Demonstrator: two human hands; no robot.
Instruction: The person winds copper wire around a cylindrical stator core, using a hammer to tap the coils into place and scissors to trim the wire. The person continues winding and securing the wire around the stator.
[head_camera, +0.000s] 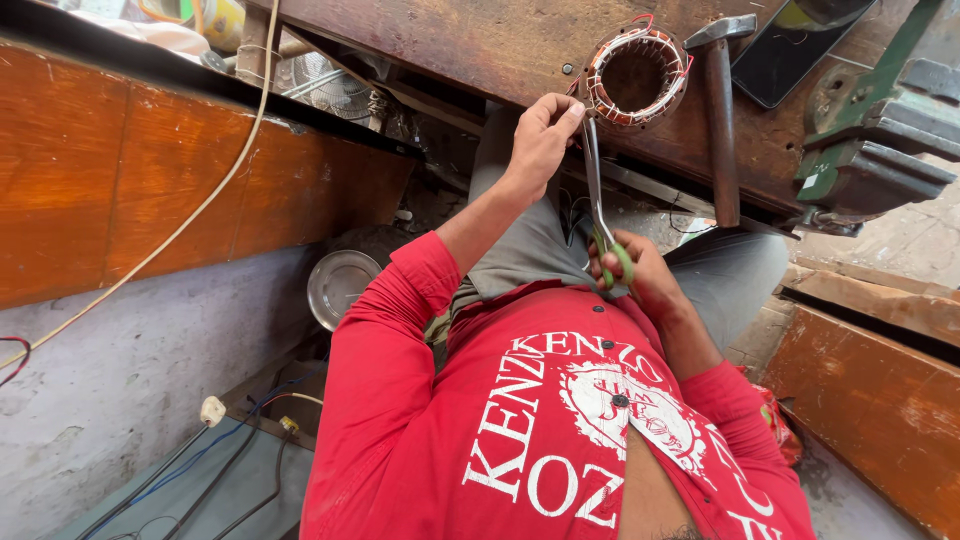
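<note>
Near, the right hand (632, 272) is closed through the green handles of the scissors (598, 195), close to the lap, probably for steady control. The blades run up toward the far bench edge. The left hand (545, 135) is pinched shut at the blade tips on something too small to tell, likely a wire or thread. The stator winding (636, 78) sits on the bench just right of those fingertips. Right of it are a hammer (720, 120) and a green vise (870, 150).
</note>
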